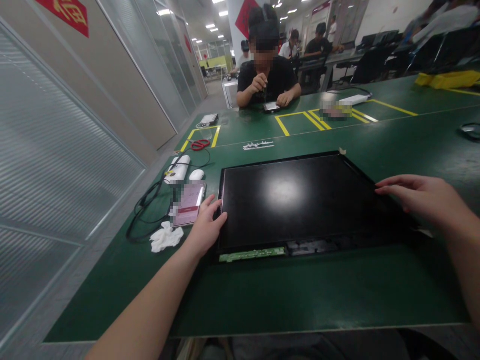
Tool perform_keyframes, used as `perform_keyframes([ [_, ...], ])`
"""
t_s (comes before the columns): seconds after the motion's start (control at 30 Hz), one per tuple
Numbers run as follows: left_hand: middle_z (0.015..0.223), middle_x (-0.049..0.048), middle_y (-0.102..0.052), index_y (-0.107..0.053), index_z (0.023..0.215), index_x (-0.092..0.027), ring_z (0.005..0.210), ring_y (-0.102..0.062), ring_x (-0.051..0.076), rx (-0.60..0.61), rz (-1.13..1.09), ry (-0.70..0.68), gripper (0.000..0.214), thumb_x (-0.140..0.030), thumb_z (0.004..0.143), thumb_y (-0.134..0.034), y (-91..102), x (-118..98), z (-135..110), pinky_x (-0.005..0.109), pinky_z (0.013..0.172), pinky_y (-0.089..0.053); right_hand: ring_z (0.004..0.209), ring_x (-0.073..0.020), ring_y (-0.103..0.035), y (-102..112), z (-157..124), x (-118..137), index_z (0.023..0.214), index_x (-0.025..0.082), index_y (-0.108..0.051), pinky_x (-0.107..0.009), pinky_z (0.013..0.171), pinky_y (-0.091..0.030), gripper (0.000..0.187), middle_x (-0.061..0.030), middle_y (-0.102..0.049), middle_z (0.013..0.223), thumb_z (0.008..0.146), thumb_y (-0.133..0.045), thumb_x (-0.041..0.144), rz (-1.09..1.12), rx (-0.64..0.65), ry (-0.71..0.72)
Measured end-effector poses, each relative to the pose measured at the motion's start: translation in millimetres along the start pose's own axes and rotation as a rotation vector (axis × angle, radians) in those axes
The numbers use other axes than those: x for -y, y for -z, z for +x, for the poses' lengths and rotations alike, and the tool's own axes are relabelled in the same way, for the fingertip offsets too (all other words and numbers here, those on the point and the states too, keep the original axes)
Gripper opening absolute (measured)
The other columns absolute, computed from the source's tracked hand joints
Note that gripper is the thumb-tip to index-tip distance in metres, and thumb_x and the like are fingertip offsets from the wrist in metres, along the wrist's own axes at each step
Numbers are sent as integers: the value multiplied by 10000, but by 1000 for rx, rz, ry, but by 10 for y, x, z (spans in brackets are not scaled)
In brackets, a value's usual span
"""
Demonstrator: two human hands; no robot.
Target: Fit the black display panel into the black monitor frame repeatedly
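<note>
A large black LCD display panel lies face up before me, light glaring off its middle. Along its near edge shows a thin green circuit board. My left hand grips the panel's left edge, thumb over the frame and fingers along the side. At the right edge, my right hand pinches the frame between thumb and fingers. A small piece of tape sticks up at the far right corner. Whether the panel rests fully on the table or is slightly raised, I cannot tell.
On the green table, left of the panel, are a phone, crumpled tissue, a white mouse, a power strip, black cables and red-handled scissors. White strips lie beyond. A co-worker sits opposite, handling a small device.
</note>
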State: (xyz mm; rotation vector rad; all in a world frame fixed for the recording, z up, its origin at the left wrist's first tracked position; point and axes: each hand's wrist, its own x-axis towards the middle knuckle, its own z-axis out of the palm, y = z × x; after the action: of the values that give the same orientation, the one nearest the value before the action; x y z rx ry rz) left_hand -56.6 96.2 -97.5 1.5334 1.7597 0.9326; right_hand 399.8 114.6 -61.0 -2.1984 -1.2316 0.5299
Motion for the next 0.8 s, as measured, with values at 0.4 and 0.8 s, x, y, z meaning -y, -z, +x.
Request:
perform_keyframes([
  [0.4, 1572, 143, -406, -698, 1160, -186, 1481, -353, 315, 10, 51, -78, 349, -211, 818, -634, 6, 30, 21, 476, 1236, -238, 464, -169, -416, -4, 57, -68, 850, 240, -757, -341, 487, -324, 366, 0, -520, 495, 589, -653, 474, 39, -9, -27],
  [0.8, 1527, 186, -446, -699, 1146, -144, 1455, -390, 346, 27, 150, -145, 336, -236, 830, -630, 41, 10, 32, 489, 1228, -258, 495, -172, -452, -17, 57, -94, 862, 240, -763, -351, 503, -360, 410, -23, -616, 613, 587, -643, 518, 2, -19, 31],
])
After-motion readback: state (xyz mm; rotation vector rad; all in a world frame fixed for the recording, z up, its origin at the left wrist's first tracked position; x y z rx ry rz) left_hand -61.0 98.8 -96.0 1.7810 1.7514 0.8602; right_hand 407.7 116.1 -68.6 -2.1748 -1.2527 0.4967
